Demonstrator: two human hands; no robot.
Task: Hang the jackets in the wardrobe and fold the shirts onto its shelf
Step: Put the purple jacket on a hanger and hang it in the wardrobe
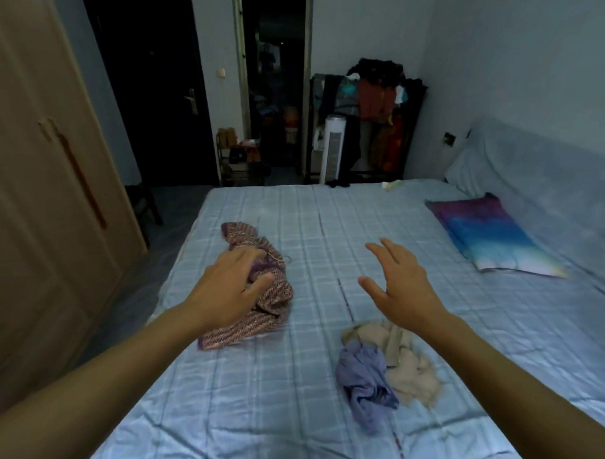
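Pale blue checked bed sheet (253, 416): thin woven cloth, matt, creased all over. On it lie a purple-brown woven garment (274, 297) of coarse, textured weave, a crumpled lilac garment (364, 379) of thin soft cloth, and a beige garment (412, 370) of thicker matt cloth. Tan wardrobe (38, 185) doors are wood-look board, smooth and dull; the blue-purple pillow (489, 232) cover is smooth cloth with a faint sheen; the white tower fan (332, 148) is smooth plastic.

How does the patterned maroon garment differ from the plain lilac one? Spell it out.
The patterned maroon garment has a woven pattern; the lilac garment is plain. The left hand grips the maroon one; no hand touches the lilac one, which lies against a beige garment. Both lie crumpled on the bed.
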